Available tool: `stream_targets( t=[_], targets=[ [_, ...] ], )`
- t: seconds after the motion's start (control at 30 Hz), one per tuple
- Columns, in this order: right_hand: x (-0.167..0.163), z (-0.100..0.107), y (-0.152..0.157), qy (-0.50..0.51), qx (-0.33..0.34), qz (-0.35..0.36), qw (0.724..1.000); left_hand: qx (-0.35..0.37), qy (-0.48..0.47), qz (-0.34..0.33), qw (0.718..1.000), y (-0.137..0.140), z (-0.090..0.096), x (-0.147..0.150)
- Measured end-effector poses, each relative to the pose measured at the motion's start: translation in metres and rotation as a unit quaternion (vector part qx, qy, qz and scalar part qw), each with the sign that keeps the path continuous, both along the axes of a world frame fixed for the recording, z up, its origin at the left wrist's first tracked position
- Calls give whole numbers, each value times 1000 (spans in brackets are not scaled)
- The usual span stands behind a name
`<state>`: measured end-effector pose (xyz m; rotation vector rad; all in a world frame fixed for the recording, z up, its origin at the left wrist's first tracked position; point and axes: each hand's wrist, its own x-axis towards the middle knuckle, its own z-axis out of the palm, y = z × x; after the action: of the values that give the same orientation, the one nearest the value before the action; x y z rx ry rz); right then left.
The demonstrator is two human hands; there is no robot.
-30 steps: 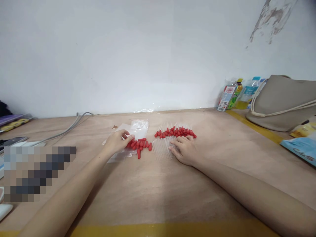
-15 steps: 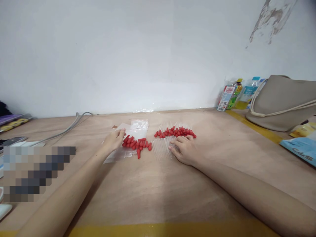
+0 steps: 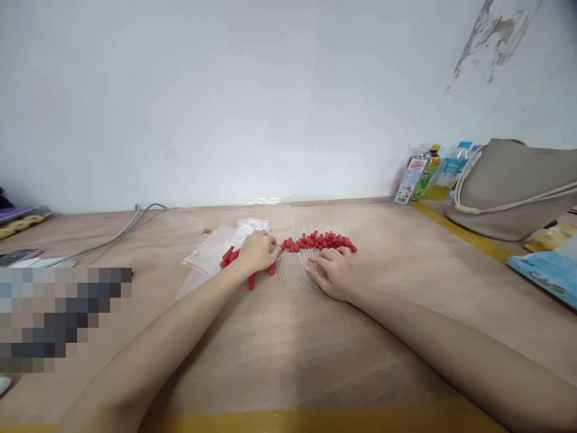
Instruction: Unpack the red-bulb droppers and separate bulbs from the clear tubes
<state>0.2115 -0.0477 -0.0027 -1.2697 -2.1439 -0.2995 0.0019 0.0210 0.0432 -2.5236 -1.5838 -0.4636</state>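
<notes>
My left hand [image 3: 258,251] is over a pile of red rubber dropper bulbs [image 3: 251,281], partly covering them. Its fingers are curled together beside the left end of a row of clear thin tubes [image 3: 292,270]; whatever they may hold is hidden. My right hand [image 3: 334,273] lies on the right side of that row, palm down, its fingers stretched out and apart. Just behind the row, tubes with red bulbs fitted [image 3: 322,240] lie side by side, bulbs toward me. Clear plastic bags [image 3: 210,249] lie flat under and behind the loose bulbs.
A grey cable [image 3: 128,230] crosses the table at the left, near a phone [image 3: 20,257] and a blurred patch. On the right are drink bottles [image 3: 446,174], a carton [image 3: 409,179], a beige bag [image 3: 514,189] and a blue packet [image 3: 543,279]. A white wall [image 3: 270,102] rises behind.
My left hand has moved right from the left edge of the loose bulbs, across them, to the left end of the clear tubes. My right hand stays on the tubes.
</notes>
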Motion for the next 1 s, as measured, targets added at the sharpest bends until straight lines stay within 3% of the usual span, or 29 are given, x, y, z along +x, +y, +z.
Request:
stream_targets(
  t=[0.33, 0.57, 0.73, 0.87, 1.0],
  targets=[
    [-1, 1, 0, -5, -8, 0, 1000, -36, -13, 50, 998, 15, -2, 18],
    [-1, 1, 1, 14, 9, 1, 1000, -22, -84, 62, 994, 4, 5, 6],
    [0, 3, 2, 63, 75, -19, 995, 64, -151, -62, 985, -28, 0, -17],
    [-1, 5, 1, 59, 104, 21, 993, 125, -187, -174, 959, -54, -16, -27],
    [-2, 5, 0, 36, 108, 54, 992, 164, -200, -239, 936, -63, -29, -28]
  ],
)
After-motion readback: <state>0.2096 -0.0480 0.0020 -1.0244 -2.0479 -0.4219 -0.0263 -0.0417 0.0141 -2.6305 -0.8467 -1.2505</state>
